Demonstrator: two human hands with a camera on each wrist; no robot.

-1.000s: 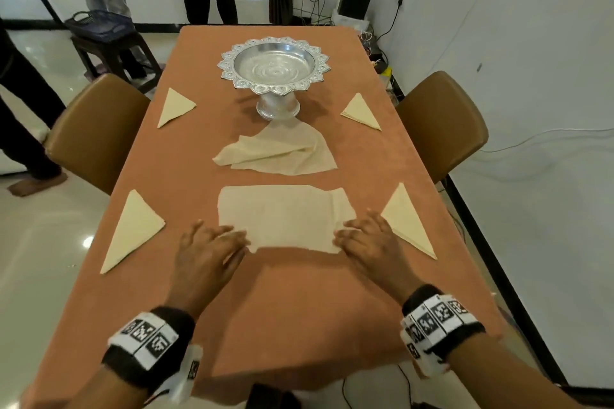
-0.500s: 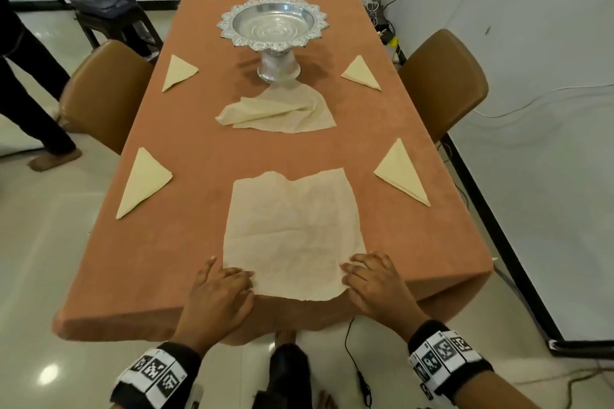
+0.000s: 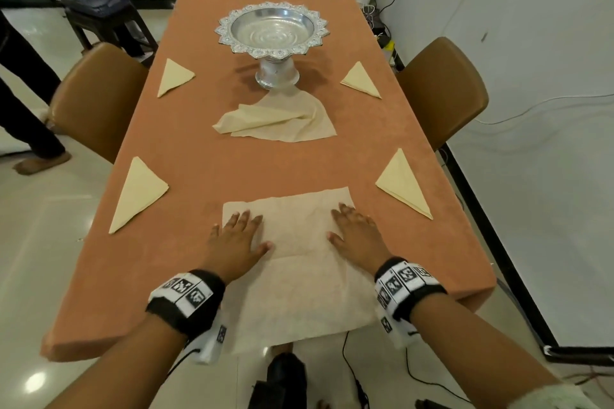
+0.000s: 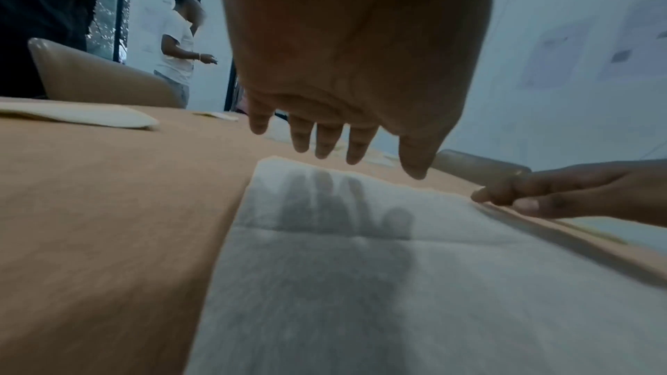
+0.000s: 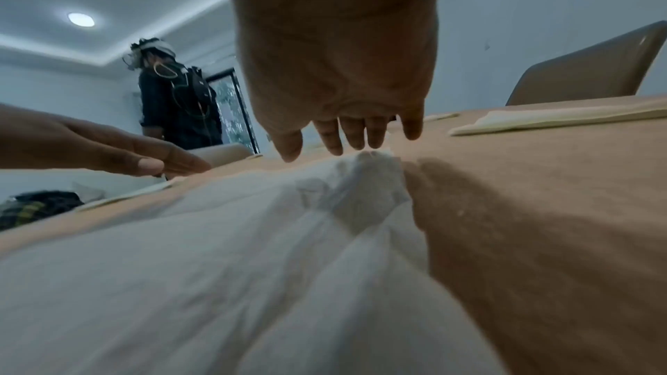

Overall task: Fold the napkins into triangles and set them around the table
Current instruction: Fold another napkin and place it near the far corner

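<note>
Smoothing the fifth napkin at the table's near edge

Left hand (image 3: 234, 239) and right hand (image 3: 357, 236), fingers straight, press the flat napkin (image 3: 299, 262) at 6 o'clock. Four triangles (image 3: 139, 192) are set; this napkin and the crumpled napkin (image 3: 279, 119) by the bowl (image 3: 273, 30) remain unfolded.

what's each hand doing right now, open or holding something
Left hand: open, fingers straight, over the unfolded napkin.
Right hand: open, flat over the same napkin.
</note>
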